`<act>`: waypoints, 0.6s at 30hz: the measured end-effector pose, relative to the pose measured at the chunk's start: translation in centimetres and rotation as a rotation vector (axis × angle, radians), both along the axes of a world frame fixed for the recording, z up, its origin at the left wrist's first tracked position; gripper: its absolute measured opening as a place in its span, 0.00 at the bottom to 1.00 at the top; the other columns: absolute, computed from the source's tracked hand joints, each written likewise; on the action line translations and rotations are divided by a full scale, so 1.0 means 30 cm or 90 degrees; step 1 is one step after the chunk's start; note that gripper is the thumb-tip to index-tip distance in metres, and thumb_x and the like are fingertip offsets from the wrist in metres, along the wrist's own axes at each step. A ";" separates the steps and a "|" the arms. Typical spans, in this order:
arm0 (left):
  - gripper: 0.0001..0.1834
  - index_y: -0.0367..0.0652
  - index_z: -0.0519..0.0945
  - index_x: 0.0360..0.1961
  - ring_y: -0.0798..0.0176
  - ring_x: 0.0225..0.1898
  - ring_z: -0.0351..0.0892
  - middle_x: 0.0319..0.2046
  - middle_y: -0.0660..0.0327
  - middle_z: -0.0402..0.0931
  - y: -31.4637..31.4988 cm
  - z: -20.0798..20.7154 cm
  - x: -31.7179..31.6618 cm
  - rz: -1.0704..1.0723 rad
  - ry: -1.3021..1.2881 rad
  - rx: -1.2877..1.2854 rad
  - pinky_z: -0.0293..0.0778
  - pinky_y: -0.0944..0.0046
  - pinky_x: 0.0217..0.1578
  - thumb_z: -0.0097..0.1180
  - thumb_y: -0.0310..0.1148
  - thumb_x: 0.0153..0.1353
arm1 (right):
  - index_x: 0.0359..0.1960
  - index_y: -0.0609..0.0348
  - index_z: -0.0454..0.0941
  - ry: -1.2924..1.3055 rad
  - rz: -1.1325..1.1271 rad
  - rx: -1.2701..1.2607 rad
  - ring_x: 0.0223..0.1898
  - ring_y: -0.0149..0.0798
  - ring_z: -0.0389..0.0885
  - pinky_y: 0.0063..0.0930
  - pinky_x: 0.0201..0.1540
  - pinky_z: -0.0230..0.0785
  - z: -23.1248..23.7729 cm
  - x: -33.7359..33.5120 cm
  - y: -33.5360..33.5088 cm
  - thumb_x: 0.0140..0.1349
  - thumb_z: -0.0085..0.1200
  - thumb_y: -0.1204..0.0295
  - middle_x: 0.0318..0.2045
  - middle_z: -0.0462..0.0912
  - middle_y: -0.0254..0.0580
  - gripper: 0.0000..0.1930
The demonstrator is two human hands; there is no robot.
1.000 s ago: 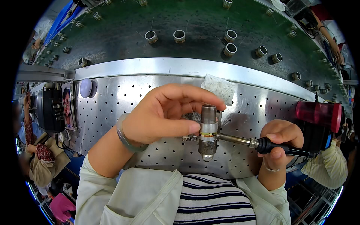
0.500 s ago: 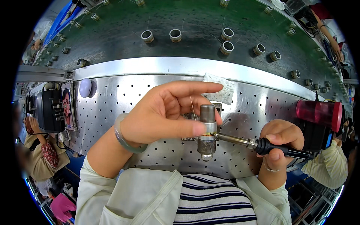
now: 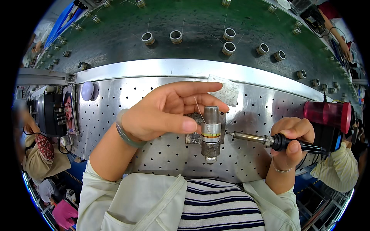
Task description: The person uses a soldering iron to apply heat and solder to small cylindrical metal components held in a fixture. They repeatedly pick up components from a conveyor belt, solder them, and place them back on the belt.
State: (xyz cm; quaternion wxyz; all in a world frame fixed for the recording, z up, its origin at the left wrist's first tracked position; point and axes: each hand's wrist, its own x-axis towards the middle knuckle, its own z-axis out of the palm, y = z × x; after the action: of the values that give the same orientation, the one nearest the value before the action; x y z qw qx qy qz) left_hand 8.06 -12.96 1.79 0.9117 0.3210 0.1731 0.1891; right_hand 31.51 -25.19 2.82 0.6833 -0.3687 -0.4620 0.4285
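A metal cylindrical fixture (image 3: 211, 148) stands in the middle of the perforated plate, carrying a silver metal ring (image 3: 217, 128) with a yellow and red band of windings. A fine wire (image 3: 199, 109) rises from the ring past my left hand (image 3: 162, 115). That hand is open beside the fixture, thumb close to the ring's left side and fingers stretched out behind the fixture's top. My right hand (image 3: 295, 140) is closed around the black handle of a soldering iron (image 3: 250, 138). Its tip points left, a small gap away from the ring.
Beyond the plate's silver rail (image 3: 185, 66) runs a dark green conveyor belt (image 3: 115, 46) with several metal rings (image 3: 176, 37) trailing wires. A whitish pad (image 3: 227, 90) lies behind my left hand. A purple knob (image 3: 88, 91) sits left; a red container (image 3: 327, 115) right. Other people are at both sides.
The soldering iron's tip has drawn back right from the ring. My left thumb has lifted off the ring, exposing its coloured band. Rings on the belt have shifted slightly left.
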 end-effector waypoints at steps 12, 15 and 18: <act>0.41 0.28 0.59 0.60 0.61 0.41 0.78 0.37 0.52 0.77 -0.019 0.006 0.000 -0.001 0.094 0.068 0.75 0.68 0.43 0.64 0.18 0.43 | 0.31 0.69 0.72 -0.039 0.050 0.022 0.14 0.32 0.75 0.19 0.17 0.67 -0.004 -0.016 0.019 0.51 0.62 0.72 0.18 0.76 0.43 0.14; 0.41 0.27 0.58 0.60 0.59 0.42 0.78 0.37 0.50 0.77 -0.022 0.013 0.003 0.006 0.084 0.051 0.75 0.67 0.44 0.63 0.17 0.43 | 0.31 0.69 0.72 -0.021 0.014 -0.018 0.14 0.31 0.75 0.19 0.17 0.67 0.001 -0.014 0.004 0.51 0.62 0.72 0.18 0.76 0.43 0.14; 0.41 0.26 0.58 0.60 0.58 0.43 0.78 0.37 0.48 0.77 -0.020 0.024 0.004 0.004 0.077 0.037 0.75 0.67 0.44 0.62 0.17 0.44 | 0.31 0.69 0.72 0.001 0.025 -0.016 0.14 0.31 0.74 0.18 0.17 0.67 -0.002 -0.008 0.005 0.51 0.63 0.71 0.18 0.76 0.43 0.14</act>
State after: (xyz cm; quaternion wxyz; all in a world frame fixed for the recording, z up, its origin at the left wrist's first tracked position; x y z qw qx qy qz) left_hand 8.18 -13.55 2.51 0.8893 0.3574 0.2237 0.1770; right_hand 31.28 -25.04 2.74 0.6704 -0.3681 -0.4632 0.4477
